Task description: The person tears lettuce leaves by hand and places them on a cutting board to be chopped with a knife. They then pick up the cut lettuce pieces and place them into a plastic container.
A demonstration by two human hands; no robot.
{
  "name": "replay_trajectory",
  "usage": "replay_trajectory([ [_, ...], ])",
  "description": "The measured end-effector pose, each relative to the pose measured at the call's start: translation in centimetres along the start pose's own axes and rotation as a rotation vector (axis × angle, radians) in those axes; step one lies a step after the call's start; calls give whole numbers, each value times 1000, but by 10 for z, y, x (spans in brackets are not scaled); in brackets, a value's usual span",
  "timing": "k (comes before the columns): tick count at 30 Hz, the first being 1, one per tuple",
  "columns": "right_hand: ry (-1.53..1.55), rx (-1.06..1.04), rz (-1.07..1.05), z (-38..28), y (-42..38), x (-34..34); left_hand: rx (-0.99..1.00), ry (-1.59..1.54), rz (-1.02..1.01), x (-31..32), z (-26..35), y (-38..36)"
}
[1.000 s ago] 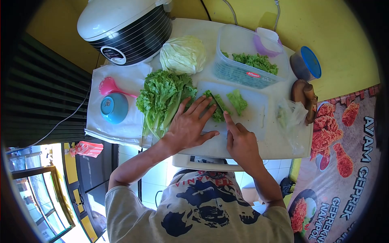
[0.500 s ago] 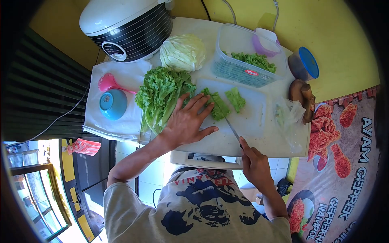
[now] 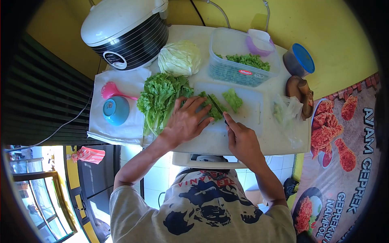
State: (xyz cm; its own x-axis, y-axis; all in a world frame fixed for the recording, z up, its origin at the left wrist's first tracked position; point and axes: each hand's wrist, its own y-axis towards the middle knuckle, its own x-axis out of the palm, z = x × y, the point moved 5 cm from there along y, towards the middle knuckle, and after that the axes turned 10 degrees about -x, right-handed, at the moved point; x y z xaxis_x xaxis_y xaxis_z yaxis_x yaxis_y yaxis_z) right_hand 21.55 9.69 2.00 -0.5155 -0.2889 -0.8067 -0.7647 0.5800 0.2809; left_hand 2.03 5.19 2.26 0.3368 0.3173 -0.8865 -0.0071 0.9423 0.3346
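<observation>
My right hand (image 3: 243,139) is wrapped round the handle of a knife (image 3: 215,104), whose blade lies over a green lettuce leaf (image 3: 215,112) on the white cutting board (image 3: 247,121). Fingers spread, my left hand (image 3: 185,123) rests with its fingertips at the left edge of that leaf. Another cut leaf piece (image 3: 232,100) lies to the right of the blade. Left of the board, a bunch of lettuce (image 3: 162,97) sits beside my left hand.
Behind are a cabbage (image 3: 179,58), a clear container (image 3: 239,77) of lettuce and a rice cooker (image 3: 125,36). A blue bowl (image 3: 116,110) and pink ladle (image 3: 109,90) sit left. At right are a plastic bag (image 3: 287,109), a brown object (image 3: 298,91) and a blue-lidded tub (image 3: 299,60).
My right hand and the knife have moved forward and left, so the blade reaches further over the leaf. My left hand stays by the leaf. The camera view has shifted slightly.
</observation>
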Motion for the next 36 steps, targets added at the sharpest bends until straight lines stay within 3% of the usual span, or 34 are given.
replay_trajectory([
  [14, -45, 78, -69, -10, 14, 7, -15, -1, -41, 2, -3, -4],
  [23, -159, 9, -123, -3, -5, 10, -10, -1, -37, 0, -3, -3],
  [29, -216, 60, -51, 12, -8, -1, -27, -41, 3, -8, -5, 4],
  [32, -80, 71, 143, 8, -6, -9, -80, -89, 60, -11, -9, 17],
  [36, 170, 131, 215, 11, 3, -10, -11, -49, 16, -7, -7, 29],
])
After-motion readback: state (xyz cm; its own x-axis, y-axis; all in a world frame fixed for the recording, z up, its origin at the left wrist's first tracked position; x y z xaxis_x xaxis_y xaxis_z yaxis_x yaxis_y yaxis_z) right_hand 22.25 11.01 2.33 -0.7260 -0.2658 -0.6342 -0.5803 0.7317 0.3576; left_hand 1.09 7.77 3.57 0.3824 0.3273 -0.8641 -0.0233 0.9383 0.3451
